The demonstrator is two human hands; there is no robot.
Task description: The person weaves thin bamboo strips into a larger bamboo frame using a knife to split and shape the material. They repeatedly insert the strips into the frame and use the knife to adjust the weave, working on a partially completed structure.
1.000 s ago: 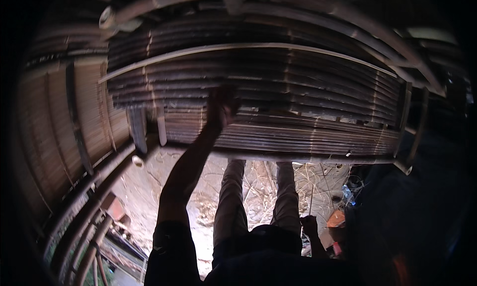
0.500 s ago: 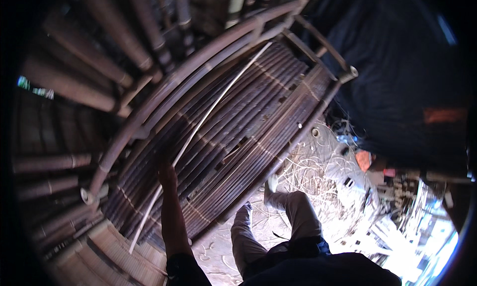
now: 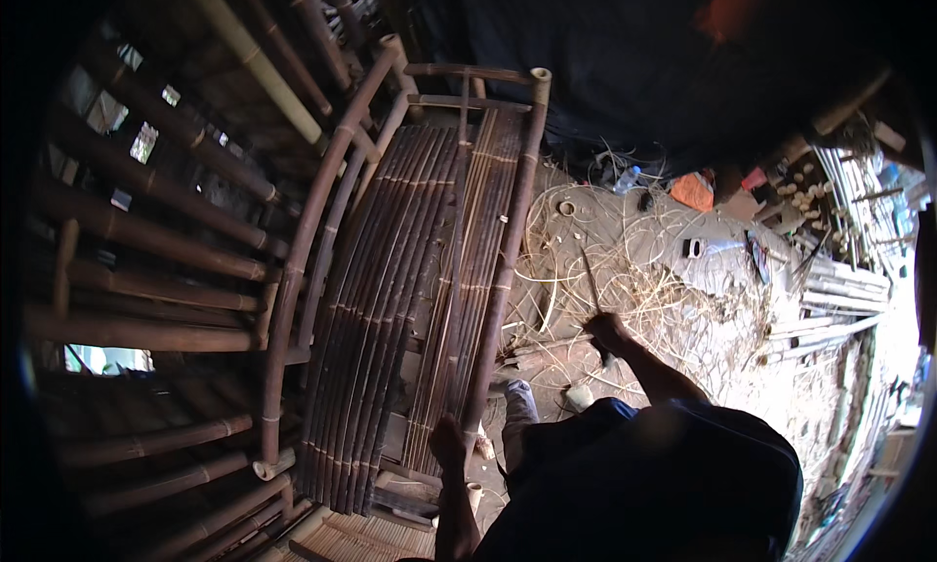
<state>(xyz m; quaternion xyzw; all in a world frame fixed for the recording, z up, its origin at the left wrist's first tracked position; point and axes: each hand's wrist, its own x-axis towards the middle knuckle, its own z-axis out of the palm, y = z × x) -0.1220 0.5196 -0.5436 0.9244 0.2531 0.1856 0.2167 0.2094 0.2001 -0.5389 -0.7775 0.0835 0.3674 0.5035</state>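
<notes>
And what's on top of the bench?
Dark slats cover the bench; a long strip runs over them to the left hand. Anything under that hand is hidden.

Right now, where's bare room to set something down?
Dark slatted bamboo seat, along the curved brown bamboo backrest, left of the long, narrow dark strip. Crowded: brown floor around the right hand, strewn with pale curled shavings.

left hand (image 3: 448,443) dark, its grip unclear, thin rod (image 3: 591,280) partly hidden by right hand (image 3: 609,332), orange patch (image 3: 732,8) blurred
</notes>
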